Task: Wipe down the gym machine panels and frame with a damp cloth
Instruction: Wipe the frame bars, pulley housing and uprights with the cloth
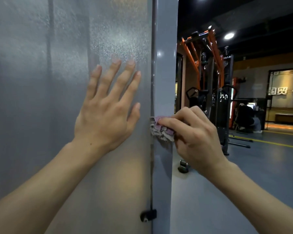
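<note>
**Greys up close, orange and yellow beyond**

I see a frosted grey panel [41, 81] with a fine speckled sheen near its top right. Beside it runs a glossy blue-grey frame post [166, 65]. The crumpled cloth [161, 129] is pink-purple mixed with grey-white. A small black clip [148, 215] sits low on the panel edge. Farther back, a machine [210, 53] has bright orange bars with black parts. The floor [269, 166] is blue-grey with yellow lines.

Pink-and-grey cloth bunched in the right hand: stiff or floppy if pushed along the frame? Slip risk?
The pink-and-grey fabric cloth looks floppy: it sits crumpled in folds where the right hand pinches it. It probably conforms to the smooth grey metal frame post rather than skidding. It seems light, since fingertips alone hold it.
</note>
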The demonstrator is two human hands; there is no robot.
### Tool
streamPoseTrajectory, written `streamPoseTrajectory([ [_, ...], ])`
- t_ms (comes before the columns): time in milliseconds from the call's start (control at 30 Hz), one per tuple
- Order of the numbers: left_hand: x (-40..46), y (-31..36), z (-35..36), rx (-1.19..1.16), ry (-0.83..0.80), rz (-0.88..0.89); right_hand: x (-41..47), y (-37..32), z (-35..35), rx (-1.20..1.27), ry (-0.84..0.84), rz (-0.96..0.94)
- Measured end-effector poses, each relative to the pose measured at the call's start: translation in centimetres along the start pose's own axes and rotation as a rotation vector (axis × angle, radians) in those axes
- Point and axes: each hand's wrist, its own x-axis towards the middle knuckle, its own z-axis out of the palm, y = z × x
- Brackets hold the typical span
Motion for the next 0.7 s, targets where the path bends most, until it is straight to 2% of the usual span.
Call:
streamPoseTrajectory([
  [100, -1.3, 0.7, 0.1, -0.009, -0.008, 0.009, -4.2, -1.7, 0.3, 0.055, -0.093, -0.012],
  [200, -2.3, 1.1, 0.1, -0.01, -0.007, 0.014, -5.5, -1.7, -0.1, -0.027, -0.218, -0.133],
  [267, -2.7, 1.3, 0.1, -0.007, -0.003, 0.014, -3.2, -0.7, -0.6, -0.06, -0.19, -0.15],
  [400, -3.1, 1.7, 0.0, -0.03, -0.014, 0.0, -1.0, -0.5, -0.8, -0.076, -0.094, -0.052],
  [500, -4.0, 2.1, 0.0, -0.034, -0.025, 0.007, -6.1, -2.3, -0.2, -0.026, -0.189, -0.03],
  [600, -5.2, 2.6, 0.1, -0.034, -0.053, 0.019, -11.4, -3.6, -0.1, -0.007, -0.355, -0.098],
  [700, -6.2, 3.0, 0.0, -0.031, -0.069, 0.026, -10.4, -3.1, -0.3, -0.039, -0.385, -0.129],
])
